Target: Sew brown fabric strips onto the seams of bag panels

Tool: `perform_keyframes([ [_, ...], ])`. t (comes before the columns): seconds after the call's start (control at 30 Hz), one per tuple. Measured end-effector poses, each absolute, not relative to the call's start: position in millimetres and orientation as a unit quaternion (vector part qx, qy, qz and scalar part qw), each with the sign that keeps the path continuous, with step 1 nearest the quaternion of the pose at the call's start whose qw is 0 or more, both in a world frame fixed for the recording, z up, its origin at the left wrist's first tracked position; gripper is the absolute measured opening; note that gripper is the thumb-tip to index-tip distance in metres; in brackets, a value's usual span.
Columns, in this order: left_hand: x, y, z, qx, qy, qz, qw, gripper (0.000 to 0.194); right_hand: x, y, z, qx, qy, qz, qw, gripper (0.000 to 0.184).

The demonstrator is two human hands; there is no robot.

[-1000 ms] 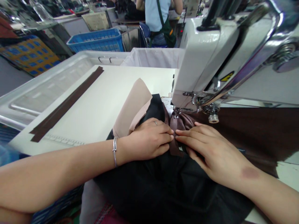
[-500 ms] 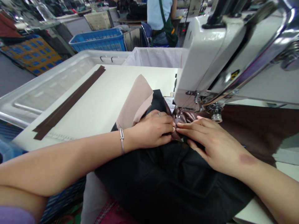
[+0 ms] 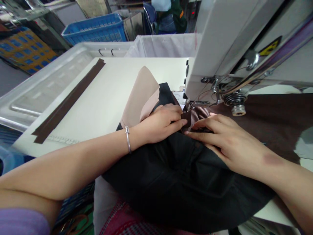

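Black fabric [image 3: 186,182] spreads over my lap and up onto the sewing machine table. My left hand [image 3: 163,122] is closed at its upper edge, thumb and fingers pinching a small dark brown fabric piece [image 3: 186,118] just in front of the needle area. My right hand [image 3: 222,138] bends over the cloth from the right, its fingertips gripping the fabric near the left thumb. Shiny brown fabric [image 3: 200,112] lies bunched under the sewing machine head [image 3: 215,49]. Beside my left hand, a beige fabric piece [image 3: 140,98] rests on the black cloth. The needle tip is hard to make out.
Dark brown strips [image 3: 70,101] lie on the white tabletop [image 3: 110,88] at left. Brown cloth [image 3: 276,114] covers the right side. Beyond the table are a translucent bin [image 3: 49,78], a blue crate [image 3: 95,29] and a seated person [image 3: 168,19].
My left thumb now shows on a brown fabric flap that was hidden before. My right fingers have bent more and drawn slightly apart. The view has tilted down and closer.
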State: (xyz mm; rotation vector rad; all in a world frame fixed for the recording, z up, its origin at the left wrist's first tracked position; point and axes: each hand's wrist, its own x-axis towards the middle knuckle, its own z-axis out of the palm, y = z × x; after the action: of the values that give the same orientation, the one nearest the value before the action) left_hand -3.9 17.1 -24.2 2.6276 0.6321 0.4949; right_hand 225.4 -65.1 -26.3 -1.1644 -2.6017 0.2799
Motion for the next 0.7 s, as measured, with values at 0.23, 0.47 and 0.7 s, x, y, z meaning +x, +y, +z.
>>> perform_keyframes([
  [0.23, -11.8, 5.3, -28.7, 0.959, 0.198, 0.164, 0.121, 0.016, 223.3, -71.1, -31.1, -0.448, -0.873, 0.099, 0.167, 0.028],
  [0.47, -11.0, 9.5, -28.2, 0.965, 0.187, 0.147, 0.112, 0.018, 223.6, -69.0, -28.7, -0.439, -0.883, 0.083, 0.146, 0.03],
  [0.7, -7.6, 20.1, -30.9, 0.965, 0.189, 0.146, 0.105, 0.018, 227.1, -58.8, -25.1, -0.433, -0.888, 0.081, 0.132, 0.034],
])
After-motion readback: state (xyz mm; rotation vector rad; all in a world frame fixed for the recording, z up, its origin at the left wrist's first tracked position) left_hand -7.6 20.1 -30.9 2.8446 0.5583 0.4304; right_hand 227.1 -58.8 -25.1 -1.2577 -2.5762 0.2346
